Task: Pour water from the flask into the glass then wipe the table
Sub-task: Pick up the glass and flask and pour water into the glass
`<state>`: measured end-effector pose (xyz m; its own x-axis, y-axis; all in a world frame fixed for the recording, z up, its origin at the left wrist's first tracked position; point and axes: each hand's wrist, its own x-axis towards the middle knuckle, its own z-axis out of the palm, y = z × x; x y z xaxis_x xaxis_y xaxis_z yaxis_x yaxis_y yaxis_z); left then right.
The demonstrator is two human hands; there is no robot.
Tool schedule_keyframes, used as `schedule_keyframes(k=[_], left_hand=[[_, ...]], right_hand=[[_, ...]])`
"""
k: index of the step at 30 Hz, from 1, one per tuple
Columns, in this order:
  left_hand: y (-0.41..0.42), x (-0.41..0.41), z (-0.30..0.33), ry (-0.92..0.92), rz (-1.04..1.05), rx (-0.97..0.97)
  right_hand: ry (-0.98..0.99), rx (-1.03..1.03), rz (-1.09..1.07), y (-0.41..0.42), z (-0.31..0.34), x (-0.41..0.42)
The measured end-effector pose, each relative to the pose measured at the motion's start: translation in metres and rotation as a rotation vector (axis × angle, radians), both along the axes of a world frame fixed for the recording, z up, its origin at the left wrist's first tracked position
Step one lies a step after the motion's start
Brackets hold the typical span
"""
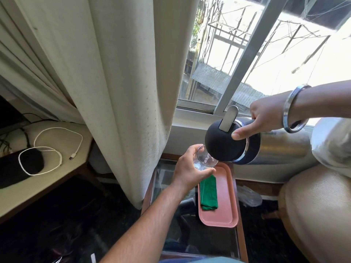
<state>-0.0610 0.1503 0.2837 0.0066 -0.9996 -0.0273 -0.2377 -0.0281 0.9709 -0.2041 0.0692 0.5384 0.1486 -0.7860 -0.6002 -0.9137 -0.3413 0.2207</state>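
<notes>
My right hand (266, 118) grips a steel flask (281, 147) with a black lid (220, 143), tipped toward me and to the left. Its spout hangs over a clear glass (206, 159), and water is splashing inside the glass. My left hand (190, 169) holds the glass in the air, tilted, above the far end of a pink tray (224, 211). A folded green cloth (209, 194) lies on the tray. The tray rests on a small glass-topped table (171, 181) with a wooden frame.
A cream curtain (117, 73) hangs just left of the table. The window sill (190, 120) is behind it. A beige armchair (313, 211) stands at the right. A side desk (47, 168) at the left carries a white cable and a black pouch.
</notes>
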Motion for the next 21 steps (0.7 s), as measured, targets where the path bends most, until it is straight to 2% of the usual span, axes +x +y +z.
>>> schedule_keyframes(k=[21], left_hand=[[-0.002,-0.011,0.003,0.019,-0.006,0.002]], right_hand=[[0.053,-0.043,0.082,-0.003,0.007,-0.006]])
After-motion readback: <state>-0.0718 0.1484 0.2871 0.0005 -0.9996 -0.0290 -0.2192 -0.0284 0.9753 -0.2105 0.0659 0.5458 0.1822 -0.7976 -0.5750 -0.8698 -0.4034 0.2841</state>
